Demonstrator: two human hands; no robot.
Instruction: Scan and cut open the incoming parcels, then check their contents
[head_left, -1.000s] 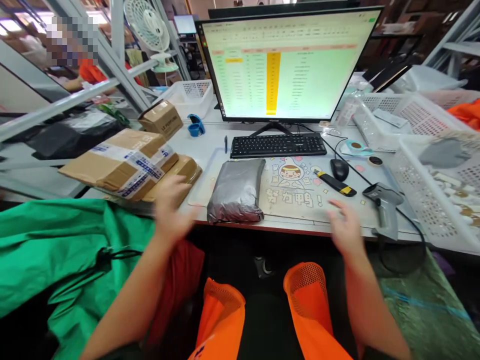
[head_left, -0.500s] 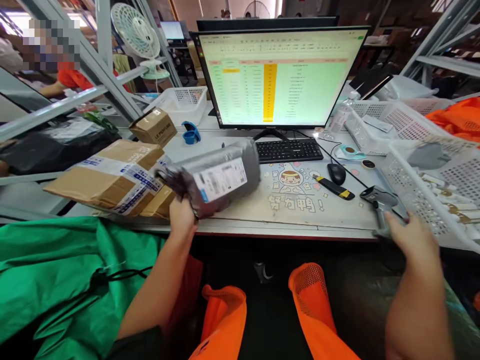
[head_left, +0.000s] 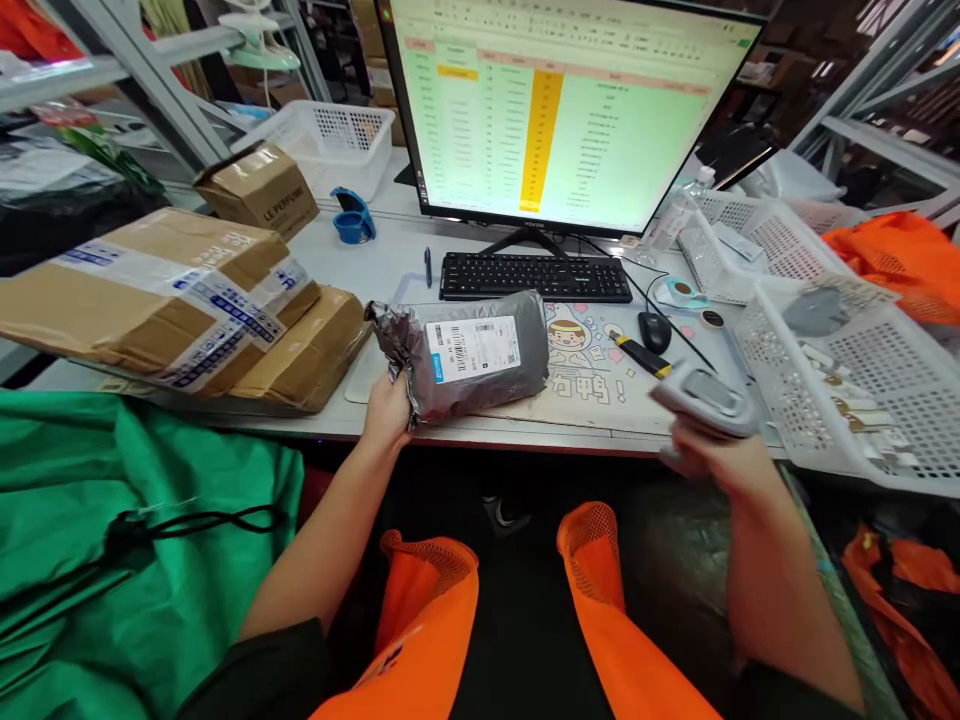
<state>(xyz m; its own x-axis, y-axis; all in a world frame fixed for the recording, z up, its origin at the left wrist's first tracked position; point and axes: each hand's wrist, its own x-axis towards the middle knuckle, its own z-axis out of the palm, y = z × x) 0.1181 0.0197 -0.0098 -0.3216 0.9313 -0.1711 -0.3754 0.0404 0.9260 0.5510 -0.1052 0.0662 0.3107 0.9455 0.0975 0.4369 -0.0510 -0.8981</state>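
Note:
My left hand (head_left: 388, 412) is closed on the crumpled left end of a grey plastic-wrapped parcel (head_left: 525, 375). A white shipping label (head_left: 474, 347) with a barcode faces up on it. The parcel is over the near part of the printed desk mat (head_left: 592, 408); whether it touches the mat I cannot tell. In my right hand (head_left: 724, 455) is a grey handheld barcode scanner (head_left: 705, 398), gripped by its handle above the desk's front edge and slightly blurred. Its head points left, towards the parcel.
Taped cardboard boxes (head_left: 157, 290) are stacked on the left. Behind the mat stand a keyboard (head_left: 536, 277) and a monitor (head_left: 555, 120). A box cutter (head_left: 640, 355) and a mouse (head_left: 655, 332) lie near the scanner. White plastic baskets (head_left: 795, 400) line the right side. Green fabric (head_left: 150, 520) hangs at lower left.
My right hand has lifted the scanner off the desk's right side and brought it left. The parcel has settled lower, its label facing up more squarely. The view has tilted down.

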